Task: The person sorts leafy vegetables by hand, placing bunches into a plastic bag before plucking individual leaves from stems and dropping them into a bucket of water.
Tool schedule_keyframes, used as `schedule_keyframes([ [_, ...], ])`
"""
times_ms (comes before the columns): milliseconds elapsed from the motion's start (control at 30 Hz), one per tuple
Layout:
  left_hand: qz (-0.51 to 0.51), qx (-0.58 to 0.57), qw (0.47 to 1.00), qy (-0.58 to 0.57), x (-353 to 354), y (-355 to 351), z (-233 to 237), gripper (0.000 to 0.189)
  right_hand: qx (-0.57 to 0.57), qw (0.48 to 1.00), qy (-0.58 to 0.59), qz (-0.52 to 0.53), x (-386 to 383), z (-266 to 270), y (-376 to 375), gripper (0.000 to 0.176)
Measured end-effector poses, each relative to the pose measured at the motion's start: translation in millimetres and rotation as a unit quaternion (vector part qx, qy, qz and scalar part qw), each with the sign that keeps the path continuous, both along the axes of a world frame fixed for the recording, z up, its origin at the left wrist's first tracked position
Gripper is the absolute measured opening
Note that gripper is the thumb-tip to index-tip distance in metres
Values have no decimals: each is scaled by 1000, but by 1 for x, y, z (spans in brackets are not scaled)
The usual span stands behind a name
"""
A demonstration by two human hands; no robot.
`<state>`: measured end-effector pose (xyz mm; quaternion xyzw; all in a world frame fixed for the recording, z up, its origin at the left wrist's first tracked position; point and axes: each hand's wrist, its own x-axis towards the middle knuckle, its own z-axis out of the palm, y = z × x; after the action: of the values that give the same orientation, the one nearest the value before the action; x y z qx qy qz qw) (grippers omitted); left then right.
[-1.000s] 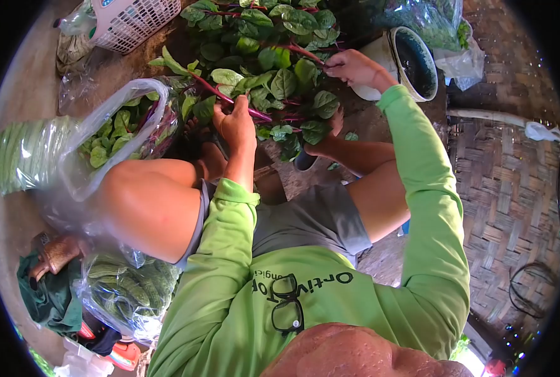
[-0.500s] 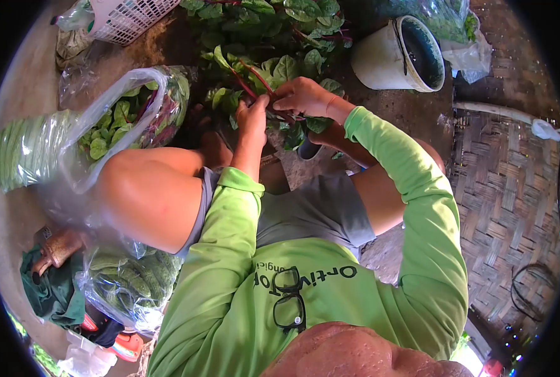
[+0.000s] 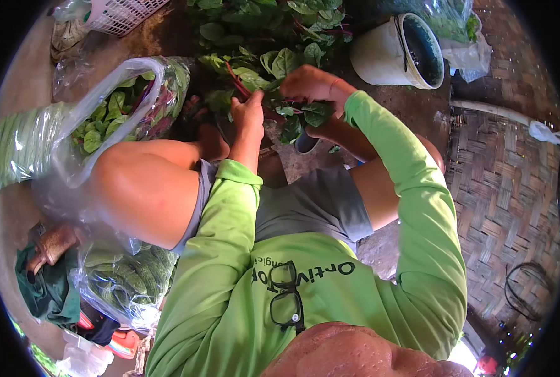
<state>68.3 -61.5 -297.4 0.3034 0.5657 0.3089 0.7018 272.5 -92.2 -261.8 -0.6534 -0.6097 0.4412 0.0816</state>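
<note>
So here's what we've got: our left hand (image 3: 247,112) is clamped around a red stem (image 3: 238,81), thumb up along it, with the stem poking out past the fist on the far side. Our right hand (image 3: 310,85) is just to the right of it, fingers curled in, but it's blurred, so honestly we can't tell if it's pinching anything or bare. The two hands are close but apart. The heap of leafy greens (image 3: 242,39) spreads out beyond both of them, with a few more leaves right below the right hand. We'd call this the one-stem-at-a-time bit: left steadies, right works beside it. As we read it, the next move calls for the left to keep that stem firm without crushing it, and for the right to get a clean fingertip grip on just one piece instead of a whole tangle. Off to the left of the left hand there's a plastic bag (image 3: 143,65) with similar greens inside, its mouth facing us and within easy reach. The white bucket (image 3: 380,58) is up and to the right of the right hand, not touching it, so we reckon it's no bother for the elbow.
</note>
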Motion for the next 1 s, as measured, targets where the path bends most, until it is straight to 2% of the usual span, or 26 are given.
schedule_keyframes([
  [33, 7, 19, 1000, 8, -2, 4, -6, 57, 41, 997, -59, 30, 20, -20, -2, 23],
  [67, 32, 64, 997, 42, -2, 6, -35, 63, 82, 988, -121, 56, 39, -40, -3, 23],
  [133, 45, 97, 987, 121, -3, 9, -37, 67, 131, 937, -295, 132, 62, -67, -12, 22],
  [200, 49, 112, 979, 161, -4, 13, -38, 69, 86, 934, -316, 141, 59, -97, -27, 22],
  [233, 47, 110, 980, 161, -4, 16, -40, 69, 63, 932, -327, 145, 53, -94, -30, 22],
  [267, 45, 108, 980, 161, -4, 18, -43, 69, 44, 939, -328, 95, 42, -92, -37, 19],
  [367, 46, 122, 981, 144, -6, 16, -35, 65, 6, 958, -285, 35, 18, -100, -44, 20],
  [467, 45, 133, 979, 151, -8, 15, -29, 61, 152, 956, -252, -3, 8, -156, -60, 21],
  [567, 37, 118, 982, 143, -9, 14, -23, 58, 16, 942, -334, 14, -9, -124, -51, 22],
  [600, 42, 127, 980, 149, -9, 15, -35, 58, 33, 946, -322, -1, -12, -118, -52, 23],
  [667, 20, 131, 972, 196, -5, 13, -2, 61, 70, 950, -304, -27, -9, -110, -54, 23],
  [767, 22, 131, 971, 198, -4, 13, -8, 68, 60, 956, -269, -104, -1, -135, -62, 21],
  [800, 20, 120, 973, 196, -4, 13, -8, 75, 40, 954, -279, -100, -1, -136, -63, 20],
  [867, 22, 124, 974, 190, -5, 13, -11, 76, -1, 951, -295, -94, 1, -138, -66, 20],
  [1000, 25, 119, 974, 194, -6, 15, -12, 76, -3, 957, -283, -65, -2, -119, -60, 23],
])
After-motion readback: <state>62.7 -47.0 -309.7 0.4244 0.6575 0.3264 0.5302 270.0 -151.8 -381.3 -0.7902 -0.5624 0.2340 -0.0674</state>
